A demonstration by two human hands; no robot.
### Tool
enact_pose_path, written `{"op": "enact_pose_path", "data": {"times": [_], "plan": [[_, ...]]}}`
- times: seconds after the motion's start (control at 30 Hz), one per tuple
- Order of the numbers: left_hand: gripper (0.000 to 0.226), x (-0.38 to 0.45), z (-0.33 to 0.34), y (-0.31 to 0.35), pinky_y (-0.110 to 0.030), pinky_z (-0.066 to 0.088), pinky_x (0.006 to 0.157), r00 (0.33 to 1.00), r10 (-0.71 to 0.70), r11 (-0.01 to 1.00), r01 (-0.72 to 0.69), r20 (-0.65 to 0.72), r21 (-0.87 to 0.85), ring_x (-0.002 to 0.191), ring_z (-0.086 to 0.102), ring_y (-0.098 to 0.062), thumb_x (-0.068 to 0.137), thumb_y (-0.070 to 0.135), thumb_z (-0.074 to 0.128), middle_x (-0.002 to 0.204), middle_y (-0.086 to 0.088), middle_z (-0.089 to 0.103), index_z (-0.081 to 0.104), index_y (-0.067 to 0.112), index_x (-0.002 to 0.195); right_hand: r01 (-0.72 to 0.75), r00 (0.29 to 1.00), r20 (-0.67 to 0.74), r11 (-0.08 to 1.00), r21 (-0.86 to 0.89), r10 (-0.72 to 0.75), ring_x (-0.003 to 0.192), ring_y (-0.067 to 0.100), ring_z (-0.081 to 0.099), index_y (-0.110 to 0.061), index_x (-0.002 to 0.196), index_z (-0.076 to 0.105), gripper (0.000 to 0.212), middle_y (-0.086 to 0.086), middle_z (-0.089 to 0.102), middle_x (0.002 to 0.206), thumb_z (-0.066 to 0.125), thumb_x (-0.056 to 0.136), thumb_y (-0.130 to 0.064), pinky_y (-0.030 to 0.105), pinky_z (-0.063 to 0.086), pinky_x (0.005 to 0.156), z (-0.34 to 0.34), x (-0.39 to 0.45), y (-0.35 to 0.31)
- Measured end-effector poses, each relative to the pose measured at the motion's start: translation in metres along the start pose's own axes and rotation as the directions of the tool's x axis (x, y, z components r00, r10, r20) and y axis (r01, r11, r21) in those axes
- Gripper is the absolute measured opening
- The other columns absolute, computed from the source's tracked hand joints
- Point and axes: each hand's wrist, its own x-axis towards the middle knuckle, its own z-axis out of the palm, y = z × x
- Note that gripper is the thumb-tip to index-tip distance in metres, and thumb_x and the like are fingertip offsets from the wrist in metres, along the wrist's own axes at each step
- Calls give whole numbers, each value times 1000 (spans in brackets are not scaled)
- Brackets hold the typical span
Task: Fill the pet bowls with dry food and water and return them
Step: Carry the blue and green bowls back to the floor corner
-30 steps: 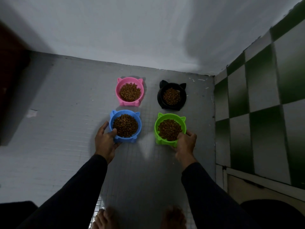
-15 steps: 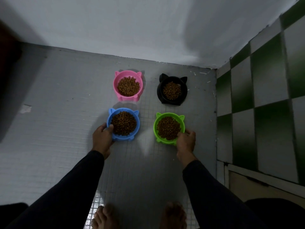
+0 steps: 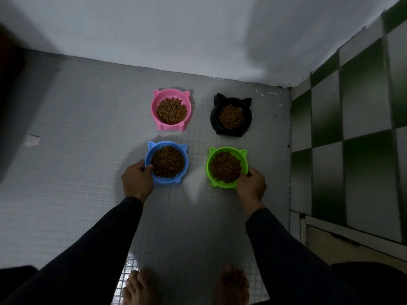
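Several cat-eared bowls of brown dry food stand on the grey tiled floor in a square. The pink bowl (image 3: 187,106) and the black bowl (image 3: 214,116) are at the back. The blue bowl (image 3: 186,164) is front left, and my left hand (image 3: 137,181) grips its left rim, thumb over the edge. The green bowl (image 3: 208,167) is front right, with my right hand (image 3: 251,186) gripping its right front rim. Both bowls rest on the floor.
A white wall (image 3: 198,36) runs behind the bowls. A green and white checked tile wall (image 3: 352,139) stands to the right. My bare feet (image 3: 187,285) are at the bottom edge. A dark object (image 3: 8,106) sits at far left.
Both hands stay on the blue and green bowls. My left fingers have curled closer round the blue rim. The view shifted slightly.
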Motion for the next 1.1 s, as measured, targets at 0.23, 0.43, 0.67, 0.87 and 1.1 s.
{"op": "enact_pose_path", "data": {"times": [0.23, 0.43, 0.67, 0.87, 1.1], "plan": [[18, -1, -2, 4, -26, 36, 72, 996, 87, 992, -84, -36, 90, 96, 72, -37, 99, 13, 65, 98, -21, 77, 78, 7, 110, 55, 998, 21, 998, -32, -54, 81, 22, 62, -8, 99, 78, 21, 9, 72, 88, 61, 88, -5, 25, 40, 70, 0, 0, 4], [14, -1, -3, 4, -26, 35, 70, 995, 87, 989, -82, -40, 122, 92, 72, -38, 96, 10, 67, 92, -21, 77, 78, 4, 102, 39, 999, 2, 998, -54, -39, 93, 28, 67, -10, 109, 77, 27, 12, 75, 103, 59, 89, -5, 24, 41, 73, -4, 1, 6], [12, -5, -4, 7, -22, 33, 68, 998, 65, 991, -62, -21, 121, 87, 71, -32, 95, 6, 65, 89, -19, 76, 77, 3, 96, 30, 1000, -2, 998, -63, -30, 85, 24, 63, -6, 103, 76, 23, 8, 71, 90, 59, 89, -4, 23, 39, 71, -6, -1, 4], [16, -7, -7, 13, -16, 32, 69, 1000, -4, 995, 3, 6, 95, 96, 70, -34, 97, 5, 62, 98, -19, 76, 75, 2, 106, 7, 999, 48, 998, -69, -3, 84, 26, 63, -4, 98, 73, 19, 6, 64, 86, 57, 88, -1, 25, 42, 70, -7, 0, 3], [50, -16, -13, 32, -47, 45, 95, 994, -80, 985, 68, 72, 161, 118, 57, -47, 99, 21, 65, 128, -34, 59, 52, -5, 139, 30, 983, 185, 987, -156, -1, 116, 36, 59, -5, 131, 56, 43, 18, 62, 127, 60, 89, -14, 35, 47, 91, -5, -2, 2]]}}
